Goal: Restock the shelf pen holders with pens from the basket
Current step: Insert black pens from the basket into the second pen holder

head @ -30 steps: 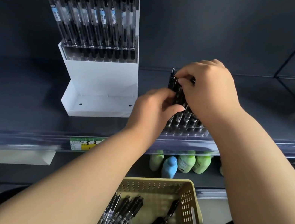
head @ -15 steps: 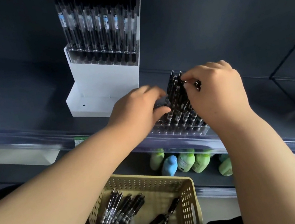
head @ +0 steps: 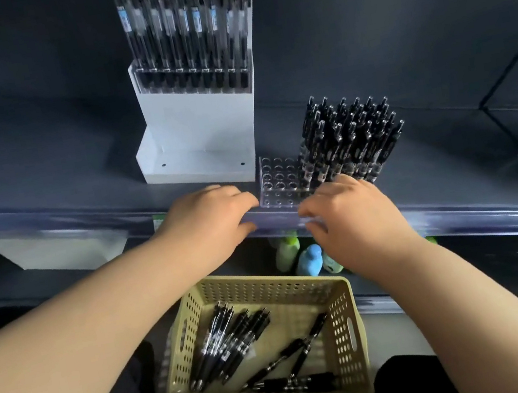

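Observation:
A clear pen holder (head: 277, 179) with rows of holes stands on the dark shelf (head: 434, 158). Its right part is filled with upright black pens (head: 349, 138); its left holes are bare. My left hand (head: 209, 219) hovers just left of the holder at the shelf's front rail, fingers loosely curled, holding nothing. My right hand (head: 354, 214) is below the holder's front, fingers apart, also without a pen. Beneath both hands sits a beige perforated basket (head: 345, 319) with several black pens (head: 231, 343) lying in it.
A white display stand (head: 201, 130) with a row of upright pens (head: 184, 36) stands behind and left of the clear holder. Green and blue bottles (head: 299, 255) sit on the lower shelf. A clear rail (head: 82, 220) runs along the shelf's front.
Both hands have let go of the pens in the clear holder and drawn back down toward the shelf's front edge. The view has tilted down, showing more of the basket.

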`<state>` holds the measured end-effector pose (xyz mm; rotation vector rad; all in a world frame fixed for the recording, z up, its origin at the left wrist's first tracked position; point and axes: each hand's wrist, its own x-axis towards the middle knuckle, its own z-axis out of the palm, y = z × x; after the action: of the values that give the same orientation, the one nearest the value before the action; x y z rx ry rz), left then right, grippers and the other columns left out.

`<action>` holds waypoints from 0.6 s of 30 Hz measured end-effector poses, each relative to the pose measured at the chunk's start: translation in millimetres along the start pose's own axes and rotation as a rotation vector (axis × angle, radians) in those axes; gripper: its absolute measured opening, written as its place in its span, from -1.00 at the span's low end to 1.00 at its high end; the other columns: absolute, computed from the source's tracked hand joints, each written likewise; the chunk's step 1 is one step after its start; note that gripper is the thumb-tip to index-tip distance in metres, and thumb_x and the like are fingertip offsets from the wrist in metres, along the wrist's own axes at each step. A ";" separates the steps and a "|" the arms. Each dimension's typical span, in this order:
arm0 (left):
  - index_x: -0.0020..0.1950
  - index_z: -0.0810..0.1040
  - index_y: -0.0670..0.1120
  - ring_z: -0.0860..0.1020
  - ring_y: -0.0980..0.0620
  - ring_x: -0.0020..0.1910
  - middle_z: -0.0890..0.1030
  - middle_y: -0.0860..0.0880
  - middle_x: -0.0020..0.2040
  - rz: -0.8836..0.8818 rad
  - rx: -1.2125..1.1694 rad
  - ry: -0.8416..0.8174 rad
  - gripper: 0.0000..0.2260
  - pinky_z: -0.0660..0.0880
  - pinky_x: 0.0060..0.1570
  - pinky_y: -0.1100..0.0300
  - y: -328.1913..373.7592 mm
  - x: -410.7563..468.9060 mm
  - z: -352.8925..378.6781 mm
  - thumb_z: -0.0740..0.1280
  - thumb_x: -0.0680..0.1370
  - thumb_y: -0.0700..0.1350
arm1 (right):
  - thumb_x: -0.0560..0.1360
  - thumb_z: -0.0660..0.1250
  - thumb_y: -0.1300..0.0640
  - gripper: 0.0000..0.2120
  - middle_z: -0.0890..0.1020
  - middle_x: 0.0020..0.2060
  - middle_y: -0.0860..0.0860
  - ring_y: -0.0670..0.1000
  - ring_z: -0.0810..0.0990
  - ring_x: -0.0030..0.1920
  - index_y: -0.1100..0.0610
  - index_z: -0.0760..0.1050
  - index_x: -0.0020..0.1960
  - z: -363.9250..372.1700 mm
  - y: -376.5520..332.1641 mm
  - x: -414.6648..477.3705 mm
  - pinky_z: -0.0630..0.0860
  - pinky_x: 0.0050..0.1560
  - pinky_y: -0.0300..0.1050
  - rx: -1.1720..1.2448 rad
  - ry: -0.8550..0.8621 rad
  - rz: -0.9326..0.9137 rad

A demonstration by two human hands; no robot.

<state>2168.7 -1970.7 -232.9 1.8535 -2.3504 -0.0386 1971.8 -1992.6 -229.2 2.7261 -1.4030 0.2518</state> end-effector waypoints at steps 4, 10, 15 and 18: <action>0.30 0.43 0.07 0.44 0.00 0.21 0.51 0.07 0.20 0.026 0.021 -0.129 -0.70 0.47 0.08 0.06 -2.4 -10.8 22.8 0.23 0.57 0.06 | 0.51 0.23 0.15 -0.77 0.57 0.03 -0.05 0.05 0.44 0.14 -0.02 0.54 0.11 26.5 -3.9 -11.0 0.35 0.05 -0.14 -0.017 -0.272 0.010; 0.15 0.46 -0.02 0.48 -0.04 0.11 0.52 0.01 0.08 0.156 0.184 -0.321 -0.81 0.48 0.00 0.04 2.7 -18.6 72.7 0.27 0.55 -0.16 | 0.50 0.19 0.25 -0.67 0.53 0.17 0.03 0.10 0.49 0.19 0.02 0.48 0.22 76.0 -12.9 -16.3 0.43 0.11 -0.10 -0.098 -0.633 0.086; 0.13 0.46 -0.07 0.48 -0.08 0.07 0.50 -0.05 0.04 0.089 0.231 -0.520 -0.81 0.47 -0.05 0.04 -1.6 -22.0 102.2 0.26 0.54 -0.24 | 0.53 0.18 0.21 -0.66 0.52 0.23 0.05 0.12 0.52 0.21 0.03 0.45 0.28 121.0 -19.4 -24.8 0.49 0.15 -0.04 -0.030 -0.828 0.217; 0.17 0.49 -0.10 0.50 -0.09 0.07 0.51 -0.07 0.08 -0.006 0.278 -0.663 -0.76 0.43 -0.07 0.09 -9.9 -24.7 115.7 0.24 0.53 -0.28 | 0.54 0.19 0.20 -0.66 0.50 0.26 0.08 0.12 0.50 0.23 0.07 0.44 0.30 137.7 -28.2 -28.1 0.46 0.20 -0.06 0.094 -0.885 0.267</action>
<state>2168.6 -1957.3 -350.8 2.2439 -2.8962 -0.4053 1994.5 -1972.0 -369.2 2.8191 -1.9485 -1.0262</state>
